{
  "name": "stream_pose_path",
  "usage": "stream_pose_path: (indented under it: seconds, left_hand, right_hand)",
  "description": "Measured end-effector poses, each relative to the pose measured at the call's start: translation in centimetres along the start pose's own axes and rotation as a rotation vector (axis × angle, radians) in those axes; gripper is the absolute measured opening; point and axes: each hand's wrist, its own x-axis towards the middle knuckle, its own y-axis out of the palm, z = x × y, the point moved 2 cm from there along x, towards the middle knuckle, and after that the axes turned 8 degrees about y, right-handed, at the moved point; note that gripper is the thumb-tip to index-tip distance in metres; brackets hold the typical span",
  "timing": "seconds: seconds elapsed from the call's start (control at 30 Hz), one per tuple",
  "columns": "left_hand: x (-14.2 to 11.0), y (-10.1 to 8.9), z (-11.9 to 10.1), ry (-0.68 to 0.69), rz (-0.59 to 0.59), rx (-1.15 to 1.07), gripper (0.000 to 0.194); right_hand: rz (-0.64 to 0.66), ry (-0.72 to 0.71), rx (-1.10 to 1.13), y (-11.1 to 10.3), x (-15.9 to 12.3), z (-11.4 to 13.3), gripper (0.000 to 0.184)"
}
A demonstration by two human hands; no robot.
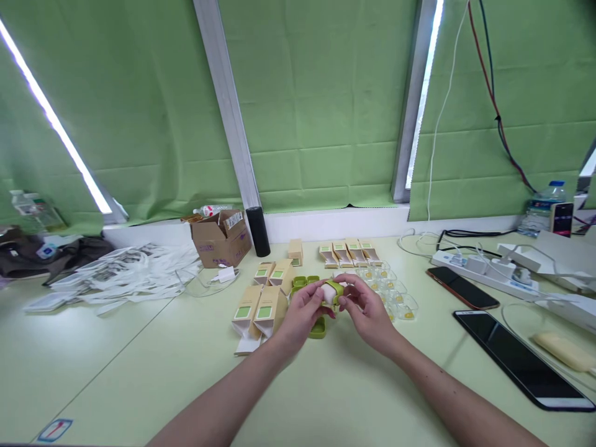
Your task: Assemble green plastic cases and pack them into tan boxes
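Note:
Both hands meet over the middle of the table around a small white piece with a green band or cover point(333, 292); its exact kind is not clear. My left hand point(305, 310) pinches its white end with thumb and fingers. From the other side, my right hand point(367, 310) grips the green part. Just below and behind the hands are small green square trays or lids point(318, 329), partly hidden by the fingers. Clear plastic cups with yellow centres point(404, 307) stand in rows beside my right hand. Open tan cartons with green labels point(267, 310) lie left of my left hand.
More tan cartons point(354, 253) line the back. A brown cardboard box point(221, 239) and black cylinder point(257, 231) stand behind, left of a white strip pile point(139, 273) at far left. Phones point(460, 287), a tablet point(521, 357) and a power strip point(484, 273) occupy the right.

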Motion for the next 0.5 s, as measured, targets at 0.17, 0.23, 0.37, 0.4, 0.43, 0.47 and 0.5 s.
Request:
stream_pose_path:
  seconds: [0.17, 0.23, 0.37, 0.4, 0.43, 0.47, 0.5]
  left_hand:
    - [0.2, 0.0, 0.4, -0.037, -0.078, 0.021, 0.069]
    - [0.2, -0.2, 0.4, -0.023, -0.137, 0.073, 0.071]
    - [0.1, -0.4, 0.6, 0.014, -0.175, 0.221, 0.07]
    - [0.1, -0.3, 0.7, 0.017, -0.17, 0.248, 0.071]
    - [0.1, -0.3, 0.9, 0.015, -0.16, 0.264, 0.071]
    - [0.1, -0.2, 1.0, 0.013, -0.145, 0.271, 0.072]
    - [0.1, -0.2, 1.1, 0.011, -0.126, 0.272, 0.072]
  right_hand:
    - [-0.09, -0.184, -0.239, -0.3, -0.1, 0.0, 0.028]
    - [-0.129, -0.345, -0.414, -0.3, -0.3, 0.3, 0.035]
    - [-0.151, -0.532, -0.619, 0.1, -0.6, 0.7, 0.044]
    - [-0.16, -0.543, -0.646, 0.2, -0.7, 0.8, 0.043]
    - [-0.166, -0.544, -0.667, 0.3, -0.7, 0.7, 0.041]
    - [-0.167, -0.54, -0.682, 0.4, -0.7, 0.7, 0.039]
    - [-0.164, -0.537, -0.691, 0.4, -0.7, 0.6, 0.038]
